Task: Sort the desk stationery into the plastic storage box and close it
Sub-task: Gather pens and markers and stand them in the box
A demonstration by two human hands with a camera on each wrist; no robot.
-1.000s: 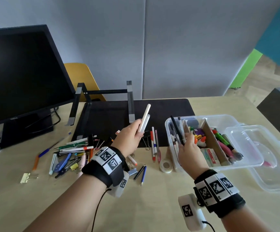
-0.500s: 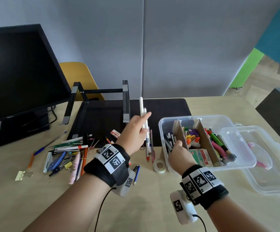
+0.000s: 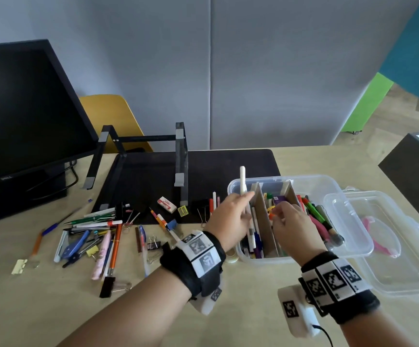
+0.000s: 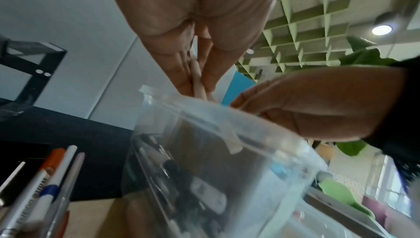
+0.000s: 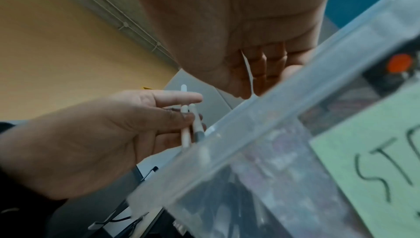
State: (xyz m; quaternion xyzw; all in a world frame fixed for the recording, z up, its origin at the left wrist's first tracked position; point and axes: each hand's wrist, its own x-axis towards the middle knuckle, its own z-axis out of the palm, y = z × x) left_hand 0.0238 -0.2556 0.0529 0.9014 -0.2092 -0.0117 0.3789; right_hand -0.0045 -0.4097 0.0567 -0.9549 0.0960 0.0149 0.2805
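The clear plastic storage box [image 3: 313, 179] stands open at the right, split by cardboard dividers [image 3: 262, 211] and holding several pens and markers. My left hand [image 3: 247, 204] grips white pens [image 3: 242, 179] upright, their lower ends inside the box's left compartment. In the right wrist view that left hand [image 5: 188, 109] pinches the white pens [image 5: 185, 130] just above the box rim [image 5: 261, 134]. My right hand [image 3: 276, 216] hovers over the middle compartment with curled fingers pinching the top edge of a divider. The box lid [image 3: 403, 271] lies right of the box.
Loose pens, clips and a compass [image 3: 98, 234] lie scattered on the desk to the left. An eraser [image 3: 167, 204], a tape roll [image 3: 232, 256], a laptop stand [image 3: 180, 159] on a black mat [image 3: 228, 161], and a monitor [image 3: 15, 108] are also there.
My left hand carried the white pens right and lowered them into the box's left compartment. My right hand left that compartment and moved onto the divider.
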